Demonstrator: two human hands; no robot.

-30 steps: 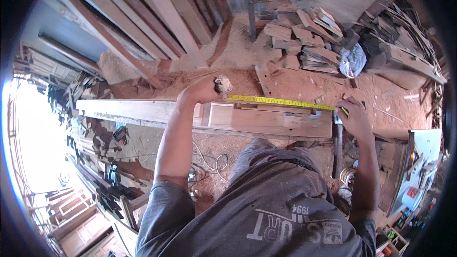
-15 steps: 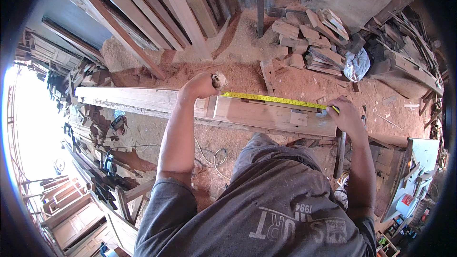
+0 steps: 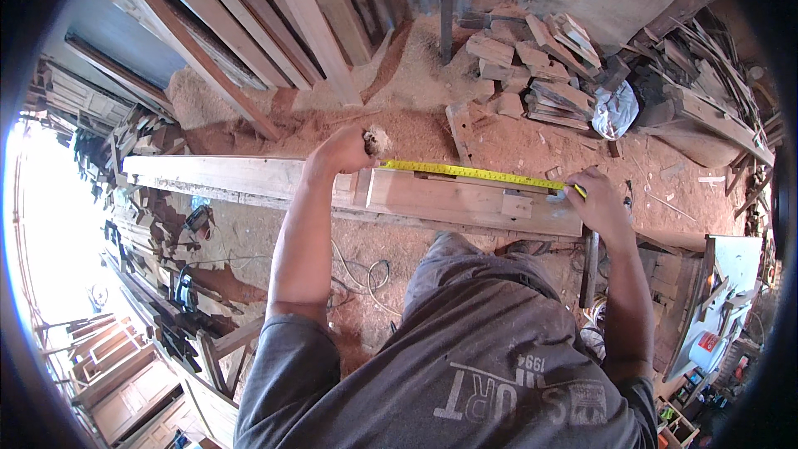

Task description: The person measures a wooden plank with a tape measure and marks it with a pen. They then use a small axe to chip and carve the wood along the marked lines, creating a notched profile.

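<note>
A yellow tape measure (image 3: pixel 474 170) is stretched along the far edge of a short wooden piece (image 3: pixel 440 194). My left hand (image 3: pixel 339 152) is closed around its left end, over the long beam. A pale, ragged lump (image 3: pixel 376 142) shows at that fist's far side; I cannot make out what it is. My right hand (image 3: pixel 597 204) pinches the tape's right end, near the short piece's right end. A small wooden block (image 3: pixel 516 204) rests on top of this piece, left of the right hand. The fingers of the left hand are partly hidden.
Long planks (image 3: pixel 312 25) lean at the back left. Offcuts (image 3: pixel 549 66) are heaped at the back right beside a white plastic bag (image 3: pixel 615 110). A cord (image 3: pixel 366 277) lies on the dusty floor before the beam (image 3: pixel 224 168). A white bucket (image 3: pixel 706 351) stands at the right.
The whole view has shifted slightly to the left. Both hands keep their hold on the tape, which stays stretched along the wood.
</note>
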